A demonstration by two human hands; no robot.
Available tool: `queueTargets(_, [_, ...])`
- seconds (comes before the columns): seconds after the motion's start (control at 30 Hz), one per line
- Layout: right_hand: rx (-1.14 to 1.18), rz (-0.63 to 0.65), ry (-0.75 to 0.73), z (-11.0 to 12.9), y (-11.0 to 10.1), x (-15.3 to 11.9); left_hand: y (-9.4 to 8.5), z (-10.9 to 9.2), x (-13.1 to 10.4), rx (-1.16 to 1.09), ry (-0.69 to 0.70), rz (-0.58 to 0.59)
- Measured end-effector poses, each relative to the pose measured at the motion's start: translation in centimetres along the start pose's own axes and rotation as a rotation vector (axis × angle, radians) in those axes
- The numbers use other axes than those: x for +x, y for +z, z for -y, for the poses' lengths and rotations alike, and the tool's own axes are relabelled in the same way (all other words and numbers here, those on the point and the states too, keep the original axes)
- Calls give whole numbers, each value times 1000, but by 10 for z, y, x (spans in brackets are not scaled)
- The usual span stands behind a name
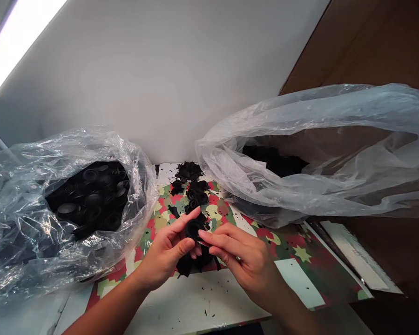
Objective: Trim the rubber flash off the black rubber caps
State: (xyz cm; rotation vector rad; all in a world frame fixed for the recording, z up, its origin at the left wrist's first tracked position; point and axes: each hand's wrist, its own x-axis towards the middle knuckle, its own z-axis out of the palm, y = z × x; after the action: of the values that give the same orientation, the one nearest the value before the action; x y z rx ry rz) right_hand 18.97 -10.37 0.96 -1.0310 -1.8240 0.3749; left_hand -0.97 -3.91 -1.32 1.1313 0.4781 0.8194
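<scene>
My left hand [169,246] is closed on a round black rubber part [192,229], holding it between thumb and fingers above the patterned mat. From the other side, my right hand [235,249] pinches close against the part's right edge. A thin pale sliver shows under the right fingertips, too small to name. Below both hands lie dark rubber scraps [195,265]. Behind them, several more round black parts [197,195] rest on the mat, with a heap of black trimmings [189,170] farther back.
A clear plastic bag [139,172] full of black ringed parts [91,200] stands at the left. Another clear bag [300,200], with black material inside, lies open at the right. The camouflage-patterned mat [286,244] carries white sheets and black crumbs. Cardboard [377,51] rises at the right.
</scene>
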Motion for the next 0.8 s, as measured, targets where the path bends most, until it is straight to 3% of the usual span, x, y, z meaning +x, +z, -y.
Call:
queueTargets(0.53, [-52, 77, 8, 1, -4, 0, 4, -3, 2, 116, 105, 33])
queueTargets(0.8, [6, -3, 10, 3, 8, -3, 4, 4, -3, 55, 78, -12])
